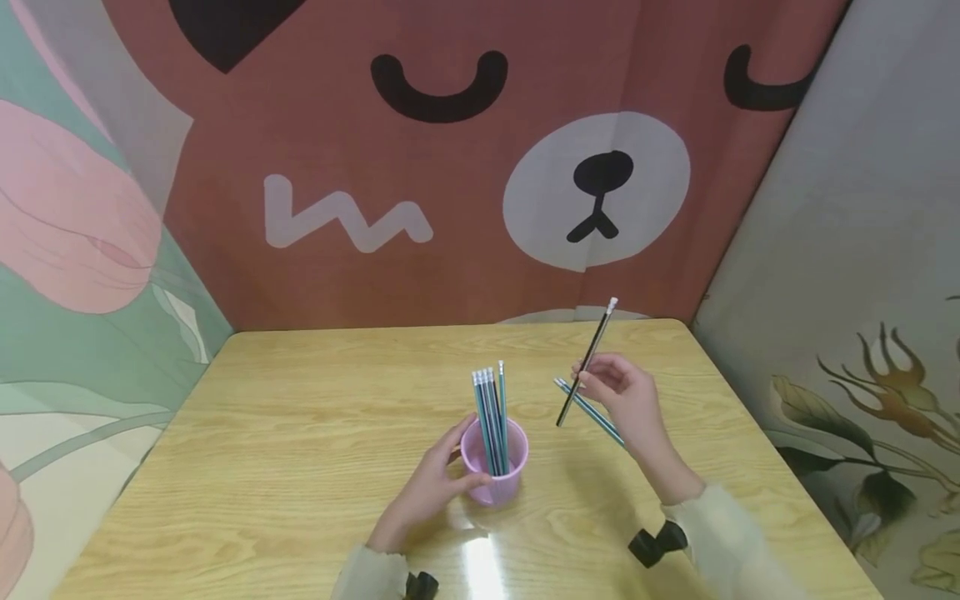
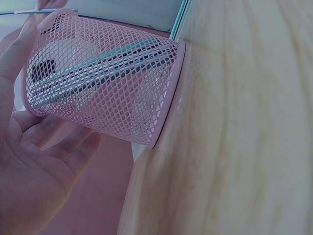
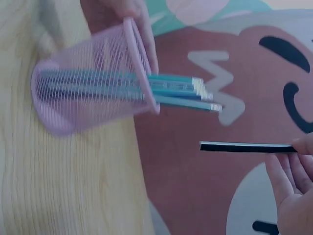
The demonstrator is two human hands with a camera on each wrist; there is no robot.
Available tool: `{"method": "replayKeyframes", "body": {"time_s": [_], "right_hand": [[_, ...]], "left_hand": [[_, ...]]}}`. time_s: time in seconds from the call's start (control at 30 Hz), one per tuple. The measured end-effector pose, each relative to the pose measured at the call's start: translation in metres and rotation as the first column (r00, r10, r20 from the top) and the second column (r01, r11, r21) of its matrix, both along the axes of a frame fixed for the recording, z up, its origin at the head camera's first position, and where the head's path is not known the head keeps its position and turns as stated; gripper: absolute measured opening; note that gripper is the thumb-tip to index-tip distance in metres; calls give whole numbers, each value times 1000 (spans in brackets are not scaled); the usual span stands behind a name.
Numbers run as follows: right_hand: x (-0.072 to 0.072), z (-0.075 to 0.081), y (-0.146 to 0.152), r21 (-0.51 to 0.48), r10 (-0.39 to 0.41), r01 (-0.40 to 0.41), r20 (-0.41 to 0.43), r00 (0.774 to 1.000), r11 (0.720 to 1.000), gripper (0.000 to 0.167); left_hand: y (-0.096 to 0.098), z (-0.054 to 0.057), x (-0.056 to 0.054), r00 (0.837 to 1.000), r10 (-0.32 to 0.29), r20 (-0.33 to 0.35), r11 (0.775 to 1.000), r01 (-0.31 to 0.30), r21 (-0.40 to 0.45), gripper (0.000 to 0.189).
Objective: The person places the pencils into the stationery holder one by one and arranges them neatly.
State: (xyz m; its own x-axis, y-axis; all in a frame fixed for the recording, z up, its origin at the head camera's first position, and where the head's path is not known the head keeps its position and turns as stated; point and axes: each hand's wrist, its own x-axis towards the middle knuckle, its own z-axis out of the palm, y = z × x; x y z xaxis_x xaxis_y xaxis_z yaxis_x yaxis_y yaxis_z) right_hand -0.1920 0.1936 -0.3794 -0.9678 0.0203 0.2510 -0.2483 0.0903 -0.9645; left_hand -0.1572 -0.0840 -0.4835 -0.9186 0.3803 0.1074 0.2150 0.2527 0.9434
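Note:
A pink mesh pencil cup (image 1: pixel 495 496) stands upright on the table, and several teal and dark pencils (image 1: pixel 489 421) lean together inside it, white eraser ends up. My left hand (image 1: pixel 431 483) holds the cup from its left side, the thumb at the near rim and the fingers spread behind, as the left wrist view also shows under the mesh wall (image 2: pixel 112 68). Right of the cup, my right hand (image 1: pixel 626 400) pinches a black pencil (image 1: pixel 597 335) between thumb and fingertips. This pencil slants in the air, eraser end up, its lower end (image 3: pixel 220 146) apart from the cup.
Teal pencils (image 1: pixel 603 423) lie on the wooden table (image 1: pixel 285 450) behind and under my right hand. A curtain with a bear's face (image 1: pixel 337 283) hangs at the table's far edge. Patterned cloth (image 1: pixel 817 250) borders the right side.

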Motion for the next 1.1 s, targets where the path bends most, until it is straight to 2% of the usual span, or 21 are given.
{"method": "replayKeyframes", "body": {"time_s": [0.13, 0.27, 0.5, 0.7, 0.87, 1.1], "right_hand": [[8, 0, -12, -62, 19, -21, -43, 999, 998, 24], [14, -6, -26, -81, 41, -44, -38, 998, 996, 23], [14, -27, -49, -70, -25, 26, 16, 1000, 997, 19], [10, -47, -61, 35, -83, 83, -9, 996, 996, 17], [8, -59, -67, 174, -131, 139, -59, 990, 975, 19], [7, -70, -76, 264, -103, 113, -51, 993, 958, 20]], "left_hand": [[0, -1, 0, 1000, 10, -12, 1000, -11, -8, 95], [-1, -1, 0, 1000, 16, -5, 1000, -16, -12, 94], [0, -1, 0, 1000, 14, -7, 1000, -14, -5, 92], [0, -2, 0, 1000, 19, -2, 1000, -19, -8, 93], [1, -2, -1, 1000, 12, -16, 1000, -12, -10, 93], [2, -2, -2, 999, 1, -37, 1000, -1, 10, 89]]}}
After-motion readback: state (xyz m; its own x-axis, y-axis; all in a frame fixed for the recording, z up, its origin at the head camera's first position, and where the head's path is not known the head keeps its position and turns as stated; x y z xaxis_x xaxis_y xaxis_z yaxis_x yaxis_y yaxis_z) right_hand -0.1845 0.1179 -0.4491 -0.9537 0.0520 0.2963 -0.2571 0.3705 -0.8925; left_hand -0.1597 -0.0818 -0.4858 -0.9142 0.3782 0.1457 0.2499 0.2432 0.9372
